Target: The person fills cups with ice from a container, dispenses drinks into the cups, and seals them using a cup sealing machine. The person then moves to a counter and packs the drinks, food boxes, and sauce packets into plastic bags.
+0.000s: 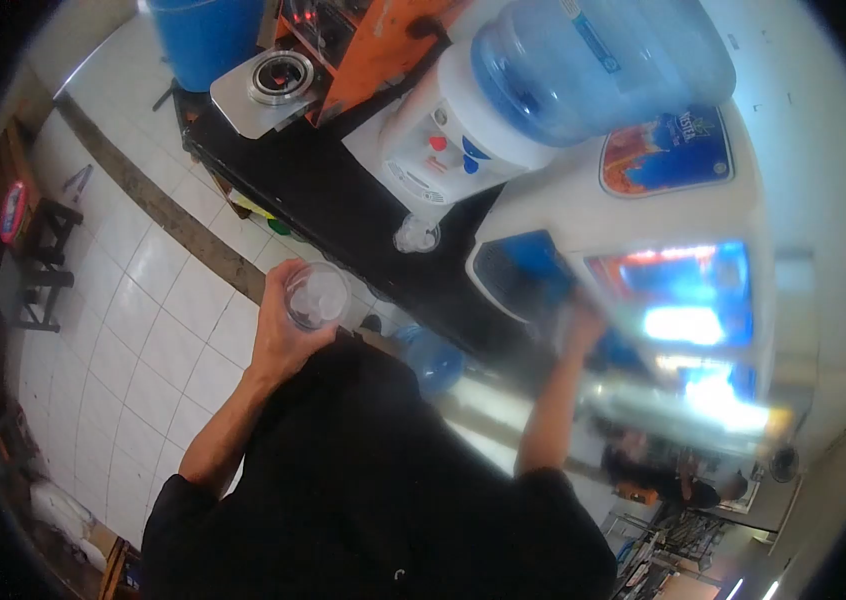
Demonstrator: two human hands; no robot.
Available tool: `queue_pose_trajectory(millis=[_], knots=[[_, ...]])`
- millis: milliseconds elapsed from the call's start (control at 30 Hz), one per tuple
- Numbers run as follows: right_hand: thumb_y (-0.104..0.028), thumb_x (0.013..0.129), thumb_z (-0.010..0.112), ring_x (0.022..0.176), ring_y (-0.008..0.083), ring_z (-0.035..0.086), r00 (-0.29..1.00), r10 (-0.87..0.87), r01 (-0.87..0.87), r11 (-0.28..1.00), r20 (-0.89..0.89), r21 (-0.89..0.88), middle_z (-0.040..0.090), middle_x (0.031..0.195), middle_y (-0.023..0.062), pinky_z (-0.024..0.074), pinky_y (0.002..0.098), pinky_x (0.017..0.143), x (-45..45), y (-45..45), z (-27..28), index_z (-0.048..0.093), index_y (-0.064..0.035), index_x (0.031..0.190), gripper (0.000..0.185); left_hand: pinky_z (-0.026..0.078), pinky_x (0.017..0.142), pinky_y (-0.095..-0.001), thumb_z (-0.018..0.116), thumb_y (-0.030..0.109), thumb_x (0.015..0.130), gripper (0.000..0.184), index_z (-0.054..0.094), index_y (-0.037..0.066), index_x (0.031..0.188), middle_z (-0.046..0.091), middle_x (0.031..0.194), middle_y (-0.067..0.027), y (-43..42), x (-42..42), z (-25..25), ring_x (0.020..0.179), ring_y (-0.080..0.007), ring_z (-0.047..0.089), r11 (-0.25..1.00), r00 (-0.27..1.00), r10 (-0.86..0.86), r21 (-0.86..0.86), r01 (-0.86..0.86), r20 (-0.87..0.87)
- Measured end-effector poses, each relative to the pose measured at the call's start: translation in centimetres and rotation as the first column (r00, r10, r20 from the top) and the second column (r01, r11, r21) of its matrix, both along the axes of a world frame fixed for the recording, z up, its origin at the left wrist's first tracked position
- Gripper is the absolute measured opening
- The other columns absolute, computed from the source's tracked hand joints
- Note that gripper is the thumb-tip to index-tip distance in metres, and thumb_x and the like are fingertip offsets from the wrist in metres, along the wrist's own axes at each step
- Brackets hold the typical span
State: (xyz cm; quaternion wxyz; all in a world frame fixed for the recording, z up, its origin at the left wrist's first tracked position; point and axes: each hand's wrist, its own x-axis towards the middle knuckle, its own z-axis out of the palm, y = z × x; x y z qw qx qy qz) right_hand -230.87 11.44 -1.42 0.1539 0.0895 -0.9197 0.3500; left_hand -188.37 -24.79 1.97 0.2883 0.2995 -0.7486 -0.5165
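Note:
My left hand [283,325] is wrapped around a clear plastic cup [321,297] with ice in it. Blurred by motion, my right hand [581,328] is at the dispensing bay of a white drink dispenser [533,215]. A translucent, smeared shape shows beside its fingers; I cannot make out whether it is a cup in its grasp. Another clear cup with ice [417,234] stands on the black counter [283,180], in front of the water dispenser [448,150].
A large blue water bottle [593,65] tops the water dispenser. Farther along the counter are a metal-topped appliance [268,90], an orange machine [368,60] and a blue container [205,40]. Another water bottle [430,360] is below the counter. Dark stools [43,250] stand on the tiled floor; a person [678,485] is in the background.

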Motion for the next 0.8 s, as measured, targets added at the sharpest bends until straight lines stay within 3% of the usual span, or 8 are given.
queue_pose_trajectory(millis=[67, 200, 267, 500, 533, 600, 733, 800], knots=[[-0.033, 0.091, 0.071, 0.106, 0.0286, 0.061, 0.991, 0.132, -0.135, 0.987, -0.038, -0.088, 0.069, 0.113, 0.0188, 0.043, 0.0458, 0.097, 1.6, -0.9, 1.5, 0.066, 0.0046, 0.115, 0.045, 0.046, 0.103, -0.0391, 0.083, 0.005, 0.068, 0.081, 0.039, -0.001, 0.135, 0.053, 0.127, -0.0208, 0.0, -0.2, 0.6, 0.121, -0.033, 0.057, 0.999, 0.998, 0.008, 0.031, -0.01, 0.066], [-0.029, 0.09, 0.071, 0.094, 0.0304, 0.065, 0.961, 0.169, -0.196, 0.974, -0.217, -0.111, 0.072, 0.102, 0.0176, 0.0473, 0.0447, 0.088, 3.0, -2.2, 2.8, 0.069, 0.0057, 0.107, 0.039, 0.047, 0.102, -0.039, 0.084, 0.007, 0.068, 0.082, 0.039, -0.001, 0.135, 0.054, 0.126, -0.0209, 0.2, -0.1, 0.0, 0.12, -0.034, 0.058, 0.998, 0.996, -0.019, 0.058, 0.014, 0.089], [-0.027, 0.092, 0.068, 0.097, 0.0301, 0.065, 0.966, 0.169, -0.136, 0.976, -0.194, 0.171, 0.072, 0.105, 0.0179, 0.0482, 0.0444, 0.087, 2.2, -1.9, 2.4, 0.068, 0.006, 0.109, 0.037, 0.048, 0.101, -0.0392, 0.084, 0.009, 0.068, 0.082, 0.038, -0.001, 0.135, 0.055, 0.123, -0.0214, -0.3, -0.2, 0.7, 0.118, -0.035, 0.058, 0.999, 0.995, -0.042, 0.01, 0.041, 0.091], [-0.034, 0.096, 0.062, 0.108, 0.0307, 0.064, 0.965, 0.184, -0.185, 0.983, -0.188, 0.012, 0.07, 0.112, 0.0188, 0.0465, 0.0455, 0.094, 1.0, -0.3, 0.5, 0.067, 0.0036, 0.115, 0.042, 0.047, 0.102, -0.0404, 0.085, 0.01, 0.068, 0.083, 0.036, 0.0, 0.134, 0.055, 0.126, -0.0224, -0.8, 0.8, -1.4, 0.12, -0.0355, 0.058, 0.997, 0.982, -0.061, 0.065, 0.05, 0.177], [-0.034, 0.097, 0.062, 0.106, 0.0314, 0.064, 0.955, 0.169, -0.133, 0.979, -0.246, 0.154, 0.071, 0.111, 0.0181, 0.0475, 0.0451, 0.094, 0.8, 0.2, 0.3, 0.067, 0.0031, 0.115, 0.041, 0.046, 0.103, -0.0404, 0.085, 0.009, 0.068, 0.083, 0.035, -0.001, 0.134, 0.055, 0.127, -0.023, -0.8, 1.1, -1.5, 0.122, -0.0357, 0.057, 0.996, 0.983, -0.054, 0.077, 0.041, 0.177], [-0.035, 0.097, 0.062, 0.101, 0.0341, 0.066, 0.968, 0.09, -0.046, 0.981, -0.233, 0.19, 0.072, 0.11, 0.0166, 0.0494, 0.0449, 0.092, 1.2, -0.3, 0.8, 0.068, 0.0025, 0.115, 0.042, 0.046, 0.105, -0.0405, 0.085, 0.009, 0.068, 0.084, 0.035, -0.001, 0.134, 0.055, 0.128, -0.0236, -0.8, 1.3, -1.4, 0.123, -0.0359, 0.056, 0.995, 0.983, -0.047, 0.093, 0.03, 0.177], [-0.033, 0.095, 0.065, 0.099, 0.032, 0.066, 0.958, 0.138, -0.09, 0.977, -0.252, 0.192, 0.072, 0.108, 0.0169, 0.0497, 0.044, 0.091, 0.9, -0.4, 0.8, 0.069, 0.0027, 0.112, 0.04, 0.043, 0.108, -0.0405, 0.086, 0.009, 0.068, 0.083, 0.035, -0.002, 0.133, 0.054, 0.129, -0.025, -0.8, 1.9, -1.6, 0.128, -0.0364, 0.054, 0.99, 0.978, -0.063, 0.136, 0.036, 0.199], [-0.028, 0.092, 0.069, 0.095, 0.0283, 0.067, 0.968, 0.187, -0.201, 0.977, -0.167, -0.074, 0.072, 0.104, 0.0171, 0.0501, 0.0429, 0.087, 0.9, -0.7, 0.7, 0.069, 0.0039, 0.11, 0.037, 0.042, 0.109, -0.0406, 0.086, 0.009, 0.068, 0.083, 0.035, -0.002, 0.133, 0.054, 0.13, -0.0252, -0.8, 2.1, -1.8, 0.129, -0.0364, 0.053, 0.989, 0.976, -0.067, 0.14, 0.039, 0.206]])
